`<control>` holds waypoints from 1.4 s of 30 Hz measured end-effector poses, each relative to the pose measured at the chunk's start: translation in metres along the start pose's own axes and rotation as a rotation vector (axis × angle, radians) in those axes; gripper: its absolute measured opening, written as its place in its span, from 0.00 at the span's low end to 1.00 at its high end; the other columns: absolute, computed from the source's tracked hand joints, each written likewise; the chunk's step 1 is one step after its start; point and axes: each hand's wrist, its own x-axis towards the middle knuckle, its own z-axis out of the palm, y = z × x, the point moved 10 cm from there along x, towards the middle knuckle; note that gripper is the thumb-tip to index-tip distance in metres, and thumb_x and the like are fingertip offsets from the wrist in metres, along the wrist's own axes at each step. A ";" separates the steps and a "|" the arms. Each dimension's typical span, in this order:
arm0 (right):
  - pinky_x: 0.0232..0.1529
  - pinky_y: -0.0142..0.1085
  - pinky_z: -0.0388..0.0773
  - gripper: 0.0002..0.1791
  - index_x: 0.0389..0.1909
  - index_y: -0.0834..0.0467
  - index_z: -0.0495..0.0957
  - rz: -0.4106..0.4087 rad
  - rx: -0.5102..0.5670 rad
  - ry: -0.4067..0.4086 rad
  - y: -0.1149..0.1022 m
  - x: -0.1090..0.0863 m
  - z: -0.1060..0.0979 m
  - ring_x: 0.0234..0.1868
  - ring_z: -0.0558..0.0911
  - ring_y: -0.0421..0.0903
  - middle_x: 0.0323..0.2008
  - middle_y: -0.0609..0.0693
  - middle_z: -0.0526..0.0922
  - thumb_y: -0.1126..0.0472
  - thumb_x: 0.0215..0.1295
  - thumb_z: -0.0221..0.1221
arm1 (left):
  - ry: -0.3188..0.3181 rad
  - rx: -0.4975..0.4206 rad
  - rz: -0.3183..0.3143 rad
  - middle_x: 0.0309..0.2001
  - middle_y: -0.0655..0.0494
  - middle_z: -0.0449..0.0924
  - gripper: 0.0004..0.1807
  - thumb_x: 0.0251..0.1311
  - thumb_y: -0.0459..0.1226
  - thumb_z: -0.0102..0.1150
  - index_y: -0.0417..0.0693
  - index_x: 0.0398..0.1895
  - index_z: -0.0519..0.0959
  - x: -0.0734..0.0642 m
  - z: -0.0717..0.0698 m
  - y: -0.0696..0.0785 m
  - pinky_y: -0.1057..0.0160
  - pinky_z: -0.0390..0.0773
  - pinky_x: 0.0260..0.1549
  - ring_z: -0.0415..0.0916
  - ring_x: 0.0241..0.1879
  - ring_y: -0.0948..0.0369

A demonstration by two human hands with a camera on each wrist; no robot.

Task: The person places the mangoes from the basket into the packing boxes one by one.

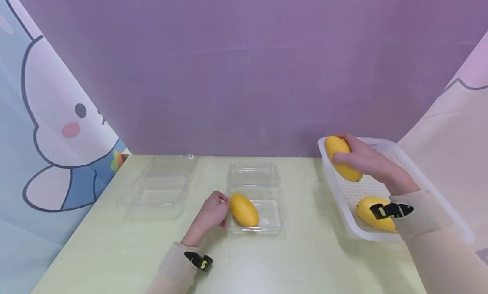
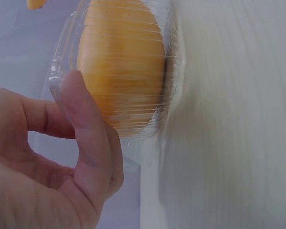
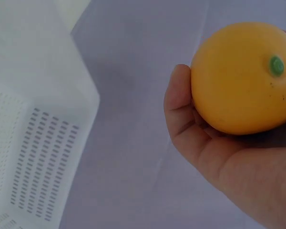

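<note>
My right hand (image 1: 362, 158) grips a yellow mango (image 1: 337, 152) above the left side of a white perforated basket (image 1: 345, 217). In the right wrist view the mango shows a green stem nub, with thumb and fingers curled round it. A second mango (image 1: 371, 213) lies in the basket, partly covered by my right wrist. At the middle of the table, my left hand (image 1: 211, 209) pinches the left rim of an open clear plastic clamshell container (image 1: 280, 209). Another mango (image 1: 244, 210) lies in its left half, tilted; the left wrist view shows it through the ribbed wall.
A second open clear clamshell container (image 1: 160, 196) stands to the left on the pale table (image 1: 95, 239). A purple backdrop (image 1: 248, 73) rises behind the table. Cartoon-printed cloth (image 1: 61, 116) hangs at the left, and pale cloth (image 1: 461, 137) at the right.
</note>
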 end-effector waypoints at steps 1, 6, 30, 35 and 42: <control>0.35 0.43 0.74 0.34 0.71 0.60 0.55 -0.003 0.005 0.000 -0.002 -0.001 0.000 0.36 0.75 0.55 0.48 0.61 0.70 0.56 0.67 0.53 | -0.001 -0.001 0.001 0.20 0.51 0.70 0.14 0.66 0.33 0.48 0.34 0.52 0.68 0.000 0.000 0.000 0.61 0.81 0.19 0.71 0.13 0.59; 0.34 0.43 0.75 0.35 0.72 0.58 0.55 -0.005 0.007 0.014 -0.012 -0.006 0.002 0.36 0.76 0.55 0.49 0.61 0.70 0.56 0.68 0.54 | -0.002 -0.014 -0.005 0.21 0.50 0.71 0.14 0.66 0.32 0.48 0.34 0.52 0.68 -0.001 0.000 0.001 0.61 0.81 0.19 0.71 0.13 0.59; 0.32 0.43 0.77 0.39 0.75 0.55 0.56 -0.118 0.123 0.076 -0.052 -0.023 0.041 0.38 0.76 0.56 0.53 0.60 0.70 0.61 0.62 0.57 | -0.005 -0.001 -0.013 0.20 0.50 0.70 0.14 0.67 0.33 0.48 0.34 0.52 0.68 -0.003 -0.002 0.001 0.61 0.81 0.19 0.71 0.14 0.59; 0.33 0.44 0.78 0.39 0.74 0.55 0.57 -0.135 0.180 0.078 -0.052 -0.023 0.052 0.38 0.76 0.57 0.53 0.61 0.70 0.61 0.62 0.57 | -0.003 -0.012 -0.018 0.20 0.50 0.71 0.14 0.67 0.32 0.48 0.34 0.52 0.68 -0.004 -0.003 0.001 0.61 0.81 0.19 0.71 0.14 0.58; 0.34 0.44 0.78 0.39 0.75 0.56 0.56 -0.124 0.232 0.069 -0.049 -0.021 0.070 0.39 0.76 0.57 0.54 0.62 0.70 0.62 0.62 0.57 | -0.005 -0.030 -0.015 0.20 0.50 0.70 0.14 0.66 0.32 0.48 0.34 0.52 0.68 -0.003 -0.002 0.002 0.62 0.81 0.19 0.71 0.14 0.59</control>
